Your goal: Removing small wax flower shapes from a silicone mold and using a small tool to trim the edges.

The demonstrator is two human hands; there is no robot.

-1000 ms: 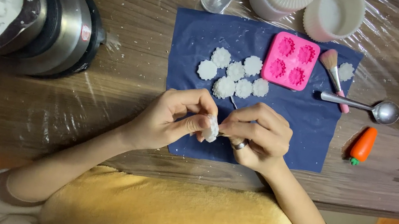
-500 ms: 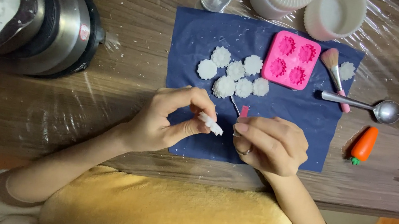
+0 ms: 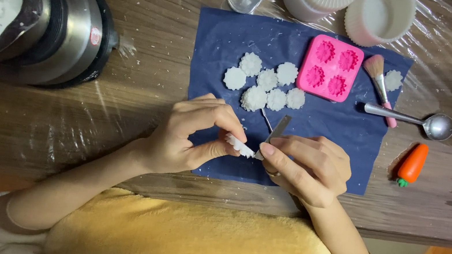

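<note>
Wooden desk (image 3: 124, 102), navy cloth (image 3: 347, 131): pot (image 3: 48, 22) holding white flakes; left hand (image 3: 190, 137) pinching white flower piece (image 3: 239, 145), right hand (image 3: 305, 166) now gripping metal blade (image 3: 275, 133) against it.

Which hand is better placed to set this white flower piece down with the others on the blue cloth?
Probably the left hand: it pinches the white flower piece, while the right hand holds a thin metal tool. The other flower pieces lie just ahead on the blue cloth.
</note>
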